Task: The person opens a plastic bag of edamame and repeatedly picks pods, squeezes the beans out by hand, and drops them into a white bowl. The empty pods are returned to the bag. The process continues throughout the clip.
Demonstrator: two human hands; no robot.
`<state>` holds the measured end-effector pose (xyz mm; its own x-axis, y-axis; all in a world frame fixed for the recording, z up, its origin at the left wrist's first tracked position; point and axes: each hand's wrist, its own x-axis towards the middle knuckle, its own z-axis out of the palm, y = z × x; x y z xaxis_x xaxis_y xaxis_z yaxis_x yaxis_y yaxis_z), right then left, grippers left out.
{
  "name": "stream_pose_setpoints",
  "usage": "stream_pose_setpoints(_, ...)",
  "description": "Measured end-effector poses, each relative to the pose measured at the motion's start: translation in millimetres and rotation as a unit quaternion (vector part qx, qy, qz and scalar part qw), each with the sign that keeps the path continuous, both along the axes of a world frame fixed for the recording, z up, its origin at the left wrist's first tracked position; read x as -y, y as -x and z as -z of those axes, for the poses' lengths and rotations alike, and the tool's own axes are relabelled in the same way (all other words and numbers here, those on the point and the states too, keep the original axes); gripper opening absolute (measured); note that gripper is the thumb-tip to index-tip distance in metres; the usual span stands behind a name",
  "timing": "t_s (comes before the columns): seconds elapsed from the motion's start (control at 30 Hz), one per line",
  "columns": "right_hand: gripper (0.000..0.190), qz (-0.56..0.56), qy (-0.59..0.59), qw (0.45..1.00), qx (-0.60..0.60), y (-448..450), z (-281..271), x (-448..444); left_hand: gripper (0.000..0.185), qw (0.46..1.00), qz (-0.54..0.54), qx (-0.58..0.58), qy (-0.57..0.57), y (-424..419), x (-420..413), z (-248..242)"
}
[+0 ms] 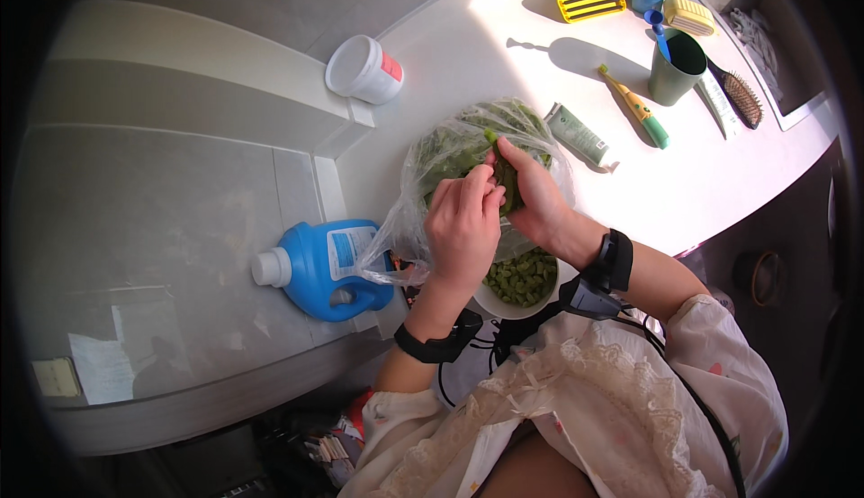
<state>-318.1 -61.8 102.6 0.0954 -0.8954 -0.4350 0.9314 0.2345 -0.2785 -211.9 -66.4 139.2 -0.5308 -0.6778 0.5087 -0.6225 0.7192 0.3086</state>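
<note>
In my right hand (545, 204) are several green bean pods (505, 177), one tip poking up past the thumb. The bent fingers of my left hand (464, 225) meet at the same pods and pinch them. Both hands are over an open clear plastic bag (422, 160) full of more green pods. Below my wrists sits a white bowl (509, 312) of small green pieces (523, 279), beans or cut pod; my forearms stand on either side of it.
Left of the bag lies a blue detergent jug (304, 262); a white tub (368, 69) stands farther back. On the right are a green tube (579, 135), a toothbrush (634, 106), a green cup (665, 83), a hairbrush (742, 96) and a yellow soap dish (591, 0).
</note>
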Motion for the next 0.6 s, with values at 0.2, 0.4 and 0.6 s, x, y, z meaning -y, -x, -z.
stream_pose_setpoints(0.2,0.020,0.036,-0.015,0.994,-0.106,-3.0,1.0,-0.7,0.023,0.994,0.083,0.063,0.040,-4.5,-3.2,-0.4)
stream_pose_setpoints(0.4,0.017,0.023,0.048,0.974,-0.219,3.5,1.8,-5.2,0.021,0.955,0.055,-0.141,-0.256,-15.4,4.8,-15.7)
stream_pose_setpoints(0.6,0.017,0.115,0.195,0.761,-0.608,-0.4,1.2,-10.3,0.020,0.850,0.013,-0.238,-0.470,-20.1,37.8,-19.5)
